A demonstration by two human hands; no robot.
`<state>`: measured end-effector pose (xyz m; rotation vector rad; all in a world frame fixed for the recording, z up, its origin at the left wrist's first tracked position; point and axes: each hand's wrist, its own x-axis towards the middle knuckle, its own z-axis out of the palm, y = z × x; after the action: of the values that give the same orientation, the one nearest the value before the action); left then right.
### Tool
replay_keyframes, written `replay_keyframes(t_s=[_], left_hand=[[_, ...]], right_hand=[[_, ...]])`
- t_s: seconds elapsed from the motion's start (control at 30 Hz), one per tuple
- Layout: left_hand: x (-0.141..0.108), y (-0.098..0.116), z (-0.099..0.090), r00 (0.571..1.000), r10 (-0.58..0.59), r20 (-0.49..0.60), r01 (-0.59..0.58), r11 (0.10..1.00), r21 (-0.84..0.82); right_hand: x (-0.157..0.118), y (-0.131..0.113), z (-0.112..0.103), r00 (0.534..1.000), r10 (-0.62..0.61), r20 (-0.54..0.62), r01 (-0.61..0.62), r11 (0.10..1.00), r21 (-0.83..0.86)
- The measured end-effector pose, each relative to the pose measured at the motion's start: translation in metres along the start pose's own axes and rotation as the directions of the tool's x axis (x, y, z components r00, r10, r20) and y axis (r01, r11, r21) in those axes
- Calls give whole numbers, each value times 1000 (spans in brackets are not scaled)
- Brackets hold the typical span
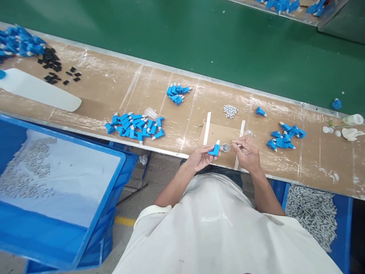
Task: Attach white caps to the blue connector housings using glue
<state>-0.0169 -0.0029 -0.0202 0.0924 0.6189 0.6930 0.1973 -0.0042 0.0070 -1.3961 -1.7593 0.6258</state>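
My left hand [200, 157] grips a small blue plastic part [215, 148] with a white tip pointing up. Pinched in my right hand [247, 152] is a thin stick [232, 144]; its far end reaches a small clear round cup [226, 147], just right of the blue part. Below both hands lies a cardboard sheet [221, 133] held by white tape strips. Beyond it sits a little heap of small grey-white pieces [230, 111]. A clear round lid-like piece [249, 133] is close to my right hand.
Blue parts lie in groups at left [137, 126], at the back [177, 93] and at right [285, 137]. A clear plastic cup [151, 113], black pieces [50, 59], a white board [40, 90] and a bottle [346, 121] share the bench. Blue crates [119, 171] stand below.
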Motion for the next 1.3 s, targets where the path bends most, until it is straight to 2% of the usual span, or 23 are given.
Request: replay_keyframes(t_s=[0.07, 0.13, 0.27, 0.43, 0.57, 0.7, 0.8, 0.9, 1.0, 1.07, 1.17, 1.3], left_hand=[[0, 3, -5, 999, 19, -36, -20, 1000, -17], [1, 8, -10, 996, 54, -74, -57, 998, -37], [8, 17, -18, 980, 150, -128, -158, 986, -48], [17, 16, -24, 975, 211, -72, -213, 977, -23], [21, 11, -29, 969, 242, -55, -243, 970, -4], [22, 10, -31, 961, 263, -82, -266, 964, -25], [23, 10, -32, 963, 261, -75, -263, 964, -26], [22, 10, -32, 964, 259, -68, -260, 965, -15], [22, 9, -32, 964, 260, -62, -260, 966, -1], [23, 9, -33, 963, 262, -64, -262, 965, 7], [24, 9, -33, 959, 275, -62, -275, 961, 12], [23, 10, -27, 963, 268, 42, -270, 961, 60]], right_hand=[[2, 10, 1, 1000, 10, 11, -10, 999, -37], [9, 22, -2, 999, 42, -27, -44, 997, -56], [43, 50, -8, 990, 121, -73, -128, 987, -97], [90, 75, -2, 998, 58, 2, -55, 958, -280], [103, 82, 7, 995, -30, 97, 60, 944, -324], [109, 86, 10, 991, -54, 120, 92, 937, -337], [116, 87, 10, 980, -18, 196, 98, 909, -405], [123, 83, 11, 955, 69, 287, 84, 868, -489], [129, 76, 11, 938, 137, 317, 63, 836, -546], [131, 71, 9, 943, 173, 285, -6, 863, -505], [129, 62, -1, 933, 287, 215, -239, 944, -226], [111, 43, -17, 896, 366, 251, -402, 909, 108]])
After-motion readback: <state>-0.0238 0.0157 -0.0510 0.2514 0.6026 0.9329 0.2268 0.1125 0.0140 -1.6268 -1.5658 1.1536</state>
